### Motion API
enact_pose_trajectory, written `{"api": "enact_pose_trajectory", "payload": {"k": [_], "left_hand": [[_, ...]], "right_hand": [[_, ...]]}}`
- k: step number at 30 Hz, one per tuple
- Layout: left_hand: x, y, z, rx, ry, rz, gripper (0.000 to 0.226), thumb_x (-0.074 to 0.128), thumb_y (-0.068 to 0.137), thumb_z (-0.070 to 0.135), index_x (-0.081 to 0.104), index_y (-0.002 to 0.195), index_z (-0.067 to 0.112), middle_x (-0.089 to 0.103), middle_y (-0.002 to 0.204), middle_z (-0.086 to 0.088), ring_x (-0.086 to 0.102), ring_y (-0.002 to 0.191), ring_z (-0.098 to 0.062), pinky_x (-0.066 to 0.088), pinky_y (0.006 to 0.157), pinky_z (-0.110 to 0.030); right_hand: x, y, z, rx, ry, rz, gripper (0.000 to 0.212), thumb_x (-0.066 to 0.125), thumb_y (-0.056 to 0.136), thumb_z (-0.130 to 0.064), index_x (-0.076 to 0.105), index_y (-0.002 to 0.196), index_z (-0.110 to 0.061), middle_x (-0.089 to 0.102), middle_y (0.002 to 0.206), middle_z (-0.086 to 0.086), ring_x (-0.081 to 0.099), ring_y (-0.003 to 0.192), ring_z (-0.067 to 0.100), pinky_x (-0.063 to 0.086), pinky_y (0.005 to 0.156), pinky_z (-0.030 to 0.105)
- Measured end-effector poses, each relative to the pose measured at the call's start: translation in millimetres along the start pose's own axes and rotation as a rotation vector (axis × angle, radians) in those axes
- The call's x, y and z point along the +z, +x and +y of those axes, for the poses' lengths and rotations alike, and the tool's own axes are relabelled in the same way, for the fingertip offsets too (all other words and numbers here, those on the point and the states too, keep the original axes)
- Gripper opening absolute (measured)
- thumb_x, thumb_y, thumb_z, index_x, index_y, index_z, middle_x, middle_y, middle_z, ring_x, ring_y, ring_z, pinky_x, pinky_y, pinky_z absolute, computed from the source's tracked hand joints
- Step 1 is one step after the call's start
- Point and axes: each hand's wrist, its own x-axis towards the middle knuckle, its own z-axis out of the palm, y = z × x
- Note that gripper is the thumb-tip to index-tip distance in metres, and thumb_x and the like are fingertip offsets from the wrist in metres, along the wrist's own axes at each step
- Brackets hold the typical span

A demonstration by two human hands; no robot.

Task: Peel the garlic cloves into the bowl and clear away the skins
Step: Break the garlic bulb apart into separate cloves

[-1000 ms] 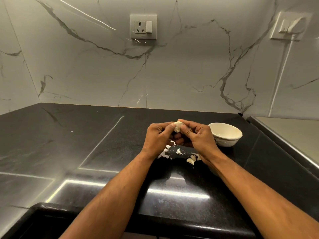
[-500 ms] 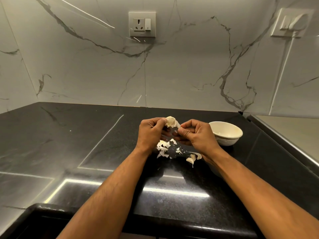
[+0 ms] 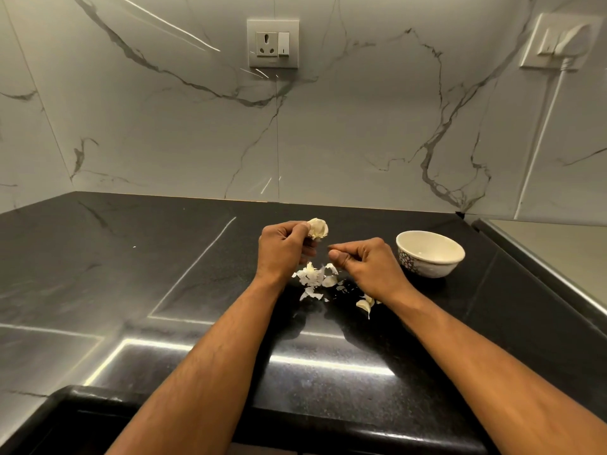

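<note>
My left hand (image 3: 284, 249) pinches a pale garlic piece (image 3: 318, 228) at its fingertips, raised above the black counter. My right hand (image 3: 368, 264) hovers just to the right with fingers curled and thumb against forefinger; whether it pinches a scrap of skin I cannot tell. A heap of white garlic skins (image 3: 312, 278) lies on the counter below both hands. A loose garlic clove (image 3: 365, 304) lies beside my right wrist. The cream bowl (image 3: 430, 253) with a patterned outside stands to the right of my right hand; what I see of its inside looks bare.
The black stone counter (image 3: 164, 274) runs back to a marble wall with a socket (image 3: 273, 43). A second socket plate with a white cable (image 3: 558, 41) sits at the upper right. A raised steel-edged ledge (image 3: 538, 267) borders the counter on the right.
My hands have come apart: the left kept the garlic piece and lifted slightly left, the right drew away to the right and down. More skins now show on the counter.
</note>
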Motion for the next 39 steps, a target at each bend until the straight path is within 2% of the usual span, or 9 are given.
{"api": "enact_pose_trajectory", "payload": {"k": [2,5,10,14,21,27,32,36,39], "left_hand": [[0,-1,2,-0.007,-0.016,-0.022,0.023,0.055,0.095,0.014,0.072,0.082,0.02,0.073,0.077,-0.014,0.068,0.061,-0.02,0.049,0.05,-0.024],[0,-4,5,-0.013,-0.035,-0.106,0.022,0.055,0.096,0.014,0.072,0.086,0.022,0.073,0.077,-0.01,0.069,0.065,-0.022,0.05,0.053,-0.027],[2,-10,9,0.002,-0.048,-0.286,0.021,0.053,0.098,0.011,0.072,0.094,0.019,0.072,0.085,-0.019,0.069,0.072,-0.027,0.053,0.059,-0.03],[3,-12,11,0.044,-0.047,-0.333,0.012,0.06,0.094,0.021,0.072,0.093,0.022,0.074,0.084,-0.011,0.072,0.072,-0.022,0.055,0.059,-0.029],[3,-11,9,-0.015,-0.085,-0.328,0.013,0.058,0.095,0.015,0.071,0.096,0.014,0.073,0.079,-0.011,0.072,0.065,-0.017,0.054,0.051,-0.021],[2,-7,8,-0.049,-0.137,-0.272,0.015,0.057,0.096,0.016,0.072,0.093,0.014,0.072,0.083,-0.018,0.07,0.064,-0.018,0.055,0.051,-0.022],[-1,-5,9,-0.055,-0.138,-0.195,0.016,0.057,0.096,0.021,0.072,0.091,0.017,0.074,0.079,-0.007,0.07,0.063,-0.015,0.052,0.051,-0.022],[-2,-4,8,-0.053,-0.13,-0.166,0.018,0.056,0.097,0.024,0.072,0.089,0.02,0.075,0.08,-0.005,0.071,0.066,-0.016,0.05,0.055,-0.026],[-2,-4,8,-0.053,-0.135,-0.16,0.019,0.056,0.097,0.024,0.071,0.088,0.021,0.075,0.078,-0.003,0.071,0.065,-0.014,0.049,0.056,-0.026]], "right_hand": [[-1,0,-1,-0.021,0.01,0.055,0.022,0.072,0.088,-0.019,0.074,0.109,-0.011,0.076,0.096,0.001,0.07,0.086,0.008,0.056,0.085,0.029],[-3,0,-1,0.002,0.149,0.104,0.031,0.074,0.086,-0.019,0.069,0.115,-0.011,0.075,0.097,0.006,0.073,0.082,0.015,0.06,0.08,0.036],[-4,-1,-2,-0.029,0.338,0.136,0.023,0.073,0.085,-0.011,0.072,0.108,-0.009,0.076,0.092,0.004,0.074,0.082,0.015,0.06,0.072,0.031],[-5,0,-1,-0.052,0.318,0.192,0.021,0.071,0.088,-0.013,0.074,0.108,-0.01,0.076,0.096,0.003,0.073,0.084,0.014,0.06,0.074,0.029],[-6,-1,-4,-0.008,0.341,0.139,0.017,0.063,0.093,-0.005,0.072,0.103,-0.015,0.074,0.08,0.006,0.071,0.068,0.014,0.059,0.069,0.031],[-9,-2,-9,0.052,0.476,0.148,0.01,0.06,0.094,-0.001,0.061,0.092,-0.01,0.073,0.071,0.005,0.072,0.065,0.015,0.055,0.06,0.021],[-9,-2,-8,0.074,0.464,0.14,0.005,0.066,0.091,-0.005,0.064,0.087,-0.008,0.074,0.073,0.012,0.073,0.067,0.023,0.055,0.061,0.024],[-8,-3,-6,0.073,0.445,0.115,0.006,0.07,0.088,-0.007,0.068,0.083,-0.009,0.074,0.071,0.011,0.073,0.066,0.023,0.057,0.062,0.027],[-7,-3,-3,0.027,0.36,0.091,0.014,0.071,0.085,-0.006,0.073,0.079,-0.018,0.073,0.067,0.005,0.072,0.064,0.022,0.06,0.065,0.034]]}}
